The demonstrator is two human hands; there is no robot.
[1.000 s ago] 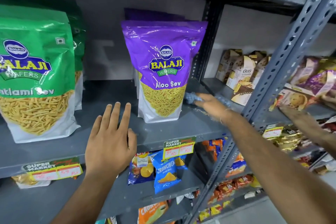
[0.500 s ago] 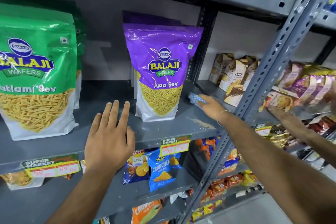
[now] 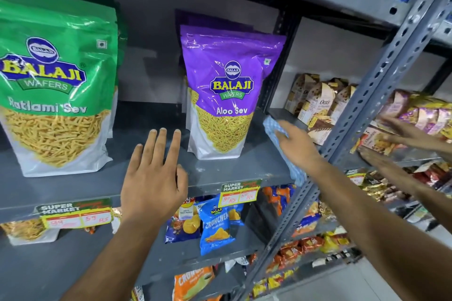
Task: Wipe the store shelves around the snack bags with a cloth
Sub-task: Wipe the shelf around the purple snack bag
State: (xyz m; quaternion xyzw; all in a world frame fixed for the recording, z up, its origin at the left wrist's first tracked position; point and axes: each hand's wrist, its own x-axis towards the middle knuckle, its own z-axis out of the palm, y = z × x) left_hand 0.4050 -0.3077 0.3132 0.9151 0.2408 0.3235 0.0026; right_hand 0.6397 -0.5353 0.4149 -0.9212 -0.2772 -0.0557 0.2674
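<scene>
We press a blue cloth (image 3: 281, 137) flat under our right hand (image 3: 298, 146) on the grey shelf (image 3: 220, 173), just right of the purple Aloo Sev bag (image 3: 227, 95); our left hand (image 3: 154, 178) rests open-fingered on the shelf's front edge

The shelf (image 3: 220, 173) is plain dark grey. The cloth (image 3: 274, 127) is light blue with a fine check pattern. The left snack bag (image 3: 53, 85) is green above and white below, with yellow lettering. The middle snack bag (image 3: 227, 90) is purple above and white below, with yellow lettering. The price labels (image 3: 241, 193) are yellow with green headers and red figures. The small bag (image 3: 215, 230) below is blue.
</scene>
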